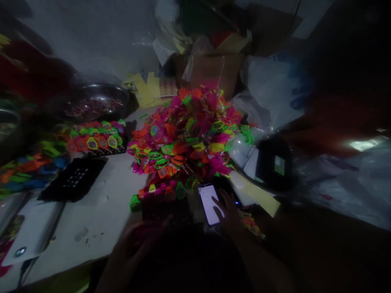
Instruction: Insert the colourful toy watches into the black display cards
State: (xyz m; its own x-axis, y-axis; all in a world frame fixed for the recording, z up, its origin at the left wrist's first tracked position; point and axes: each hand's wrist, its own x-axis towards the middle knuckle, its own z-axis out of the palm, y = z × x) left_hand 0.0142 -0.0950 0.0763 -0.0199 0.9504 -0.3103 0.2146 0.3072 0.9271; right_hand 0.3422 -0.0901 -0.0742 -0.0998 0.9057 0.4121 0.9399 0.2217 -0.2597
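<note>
A smartphone (211, 205) with a bright white screen lies at the table's near side. My right hand (227, 209) reaches over its right edge, fingers spread, with fingertips at the screen. My left hand (134, 242) is in deep shadow at the lower middle, its fingers curled around something dark pink that is too dim to name. Just beyond it, a row of colourful toy watches (169, 193) sits along a dark tray or board (165, 209). Behind these rises a big heap of neon toy watches (186, 134) in pink, orange, green and yellow.
At left, more toy watches (102, 141) stand in rows near a black pad (76, 177). A metal bowl (122, 95) of small pieces is behind them. A white device (30, 236) with a cable lies front left. Plastic bags (269, 89) and a yellow strip (259, 193) are at right.
</note>
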